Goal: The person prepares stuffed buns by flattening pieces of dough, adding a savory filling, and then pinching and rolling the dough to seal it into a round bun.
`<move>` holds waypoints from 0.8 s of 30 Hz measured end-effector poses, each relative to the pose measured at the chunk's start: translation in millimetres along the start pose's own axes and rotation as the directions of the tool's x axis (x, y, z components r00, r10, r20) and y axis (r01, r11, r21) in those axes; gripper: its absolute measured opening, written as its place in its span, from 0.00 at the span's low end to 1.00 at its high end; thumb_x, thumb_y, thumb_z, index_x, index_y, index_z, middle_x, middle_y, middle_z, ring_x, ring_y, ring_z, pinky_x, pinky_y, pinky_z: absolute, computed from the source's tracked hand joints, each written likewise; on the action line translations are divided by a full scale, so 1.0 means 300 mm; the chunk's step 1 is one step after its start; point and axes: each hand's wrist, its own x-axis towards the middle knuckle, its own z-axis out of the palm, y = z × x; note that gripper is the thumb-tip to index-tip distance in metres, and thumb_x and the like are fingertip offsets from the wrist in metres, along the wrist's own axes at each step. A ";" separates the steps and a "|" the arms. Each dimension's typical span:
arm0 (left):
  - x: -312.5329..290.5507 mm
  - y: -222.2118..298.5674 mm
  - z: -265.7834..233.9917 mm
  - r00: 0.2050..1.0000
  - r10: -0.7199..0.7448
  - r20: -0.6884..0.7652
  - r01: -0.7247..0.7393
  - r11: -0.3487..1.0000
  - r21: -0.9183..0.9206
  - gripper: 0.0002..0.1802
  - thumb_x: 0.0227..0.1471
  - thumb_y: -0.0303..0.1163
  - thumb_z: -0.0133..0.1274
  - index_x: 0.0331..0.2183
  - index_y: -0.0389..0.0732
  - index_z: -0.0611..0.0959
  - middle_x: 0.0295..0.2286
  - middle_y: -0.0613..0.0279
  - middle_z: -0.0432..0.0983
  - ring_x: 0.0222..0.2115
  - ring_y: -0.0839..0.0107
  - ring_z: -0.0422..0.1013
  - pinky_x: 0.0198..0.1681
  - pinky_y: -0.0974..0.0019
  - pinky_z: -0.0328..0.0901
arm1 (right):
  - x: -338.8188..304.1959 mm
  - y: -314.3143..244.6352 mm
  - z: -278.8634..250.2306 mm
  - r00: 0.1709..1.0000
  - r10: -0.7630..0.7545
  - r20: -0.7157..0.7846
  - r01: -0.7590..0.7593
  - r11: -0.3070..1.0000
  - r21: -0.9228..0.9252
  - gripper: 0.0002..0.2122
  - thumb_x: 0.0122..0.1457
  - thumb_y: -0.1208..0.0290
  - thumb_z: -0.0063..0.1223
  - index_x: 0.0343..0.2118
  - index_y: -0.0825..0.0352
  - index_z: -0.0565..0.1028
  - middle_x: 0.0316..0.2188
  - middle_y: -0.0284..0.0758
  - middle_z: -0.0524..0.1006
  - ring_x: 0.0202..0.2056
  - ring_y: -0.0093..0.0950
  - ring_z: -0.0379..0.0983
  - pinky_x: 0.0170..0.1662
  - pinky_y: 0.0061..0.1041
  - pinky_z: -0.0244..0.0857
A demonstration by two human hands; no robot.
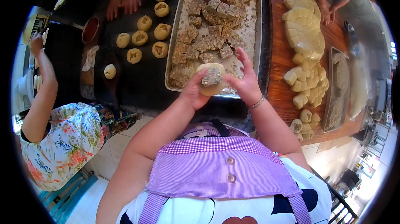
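Observation:
A flat round of pale dough [209, 90] lies across my left hand [195, 87], whose thumb presses on a grey-brown lump of filling [211, 77] at the dough's middle. My right hand [246, 80] is at the dough's right edge, its thumb close to it and its fingers spread upward. Whether that thumb touches the dough I cannot tell. Just beyond both hands is a large metal tray [170, 63] holding crumbly filling [214, 28], broken into chunks.
Several filled dough balls [139, 38] sit on the dark table left of the tray. Cut dough pieces [304, 36] cover part of the wooden table [277, 57] at right, beside a long narrow tray [338, 86]. Co-workers' hands [124, 4] show at the far side; another person [62, 136] sits left.

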 end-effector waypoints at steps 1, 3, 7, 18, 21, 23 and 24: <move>0.003 -0.003 0.018 1.000 -0.003 0.025 0.003 1.000 -0.005 0.25 0.54 0.42 0.56 0.51 0.42 0.73 0.46 0.59 0.74 0.48 0.62 0.71 0.55 0.54 0.64 | -0.016 0.122 0.021 0.991 0.105 -0.086 -0.080 0.965 0.249 0.31 0.58 0.51 0.57 0.57 0.69 0.65 0.56 0.37 0.69 0.60 0.31 0.59 0.62 0.36 0.53; 0.005 -0.021 0.023 1.000 0.009 0.009 -0.009 1.000 0.013 0.25 0.54 0.41 0.56 0.51 0.42 0.73 0.46 0.58 0.75 0.48 0.61 0.71 0.55 0.54 0.64 | -0.057 0.124 0.048 0.885 0.412 0.217 -0.458 0.684 0.568 0.31 0.60 0.46 0.49 0.56 0.69 0.66 0.54 0.37 0.71 0.57 0.31 0.63 0.61 0.34 0.56; 0.023 -0.077 0.028 0.989 0.117 -0.091 -0.101 0.982 0.159 0.22 0.55 0.39 0.55 0.50 0.42 0.74 0.44 0.59 0.76 0.46 0.63 0.72 0.53 0.56 0.66 | -0.076 0.109 0.124 0.768 0.493 0.408 -0.579 0.263 0.772 0.28 0.64 0.45 0.40 0.54 0.68 0.68 0.50 0.36 0.74 0.51 0.29 0.70 0.56 0.31 0.62; 0.048 -0.167 0.044 0.808 0.568 -0.157 -0.342 0.670 0.659 0.17 0.58 0.32 0.51 0.49 0.40 0.74 0.40 0.63 0.75 0.40 0.73 0.71 0.48 0.65 0.67 | -0.104 0.098 0.191 0.911 0.409 -0.058 -0.291 0.735 0.612 0.17 0.68 0.62 0.39 0.49 0.70 0.73 0.38 0.33 0.77 0.41 0.22 0.72 0.47 0.22 0.66; 0.085 -0.155 0.028 0.803 0.584 -0.119 -0.337 0.609 0.718 0.23 0.57 0.38 0.55 0.51 0.39 0.72 0.42 0.62 0.73 0.41 0.71 0.70 0.46 0.66 0.66 | -0.093 0.124 0.198 0.895 0.418 -0.157 -0.294 0.816 0.497 0.17 0.68 0.61 0.38 0.46 0.70 0.73 0.37 0.33 0.77 0.40 0.22 0.72 0.45 0.23 0.67; 0.104 -0.132 0.027 0.836 0.533 -0.135 -0.334 0.688 0.644 0.27 0.57 0.45 0.56 0.52 0.40 0.71 0.44 0.60 0.73 0.42 0.70 0.71 0.47 0.65 0.67 | -0.071 0.076 0.175 0.875 0.454 -0.167 -0.317 0.799 0.510 0.17 0.68 0.60 0.38 0.44 0.70 0.73 0.37 0.33 0.77 0.39 0.22 0.72 0.44 0.23 0.67; 0.100 -0.117 0.031 0.885 0.462 -0.066 -0.361 0.768 0.529 0.29 0.56 0.48 0.55 0.52 0.40 0.70 0.44 0.60 0.72 0.43 0.70 0.71 0.48 0.64 0.67 | -0.059 0.062 0.175 0.841 0.524 -0.134 -0.305 0.665 0.682 0.17 0.68 0.59 0.38 0.44 0.70 0.73 0.37 0.33 0.77 0.39 0.22 0.72 0.43 0.24 0.68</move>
